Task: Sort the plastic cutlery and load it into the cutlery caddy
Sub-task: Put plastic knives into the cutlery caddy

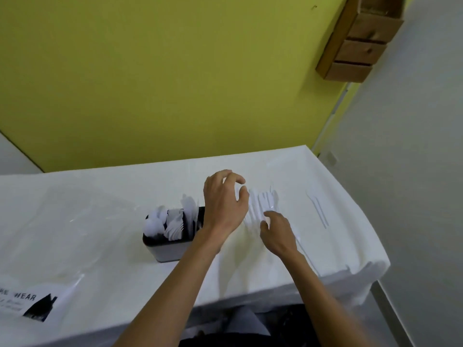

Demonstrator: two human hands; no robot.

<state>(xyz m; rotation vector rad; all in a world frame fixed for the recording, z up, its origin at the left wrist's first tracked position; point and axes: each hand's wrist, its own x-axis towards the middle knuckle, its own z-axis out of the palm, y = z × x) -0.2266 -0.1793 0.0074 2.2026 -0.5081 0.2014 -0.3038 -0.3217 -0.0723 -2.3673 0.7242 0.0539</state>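
Printed plastic bag (37, 304) sits at the near left edge of the table (100, 221), not in play. Both forearms reach over the near edge. My left hand (223, 204) hovers beside the caddy (170, 246), fingers curled loosely with nothing I can see in them, so I read it as released. My right hand (276, 234) is down on the loose cutlery pile (263, 204) just right of the caddy, fingertips on the pieces; whether it has pinched one I cannot tell (white on white, blurry). One fork (316, 206) lies apart, further right toward the table's end. The caddy already holds spoons (155, 224) in its left slot, forks in the middle one (175, 226), and something taller, probably knives, at the right (190, 206). Risks as I judge them: the pile is overlapped, so a grab could lift two kinds together and drop the wrong one into a slot; the left wrist is close to the caddy's right wall, and a swing back could knock it over or flick the standing pieces out; the cloth looks slippery and wrinkled, so pushing could send light cutlery off the near edge; the lone fork is easy to forget.
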